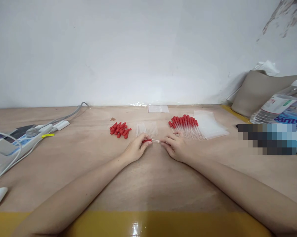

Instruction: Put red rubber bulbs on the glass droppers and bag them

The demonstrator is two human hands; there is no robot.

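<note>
My left hand (137,147) pinches a red rubber dropper bulb (147,141). A clear glass dropper tube (156,141) runs from the bulb's open end to the fingers of my right hand (175,145), which are closed on it. How deep the tube sits in the bulb I cannot tell. Behind my left hand lies a pile of loose red bulbs (120,129). A row of bare glass tubes (148,128) rests just beyond both hands. Past my right hand, several droppers with red bulbs fitted (185,123) lie side by side.
Clear plastic bags (209,125) lie right of the droppers, and a small bag (158,109) is by the wall. A power strip (27,140) with cables occupies the left. At right stand a plastic bottle (274,105) and a grey-beige container (252,89).
</note>
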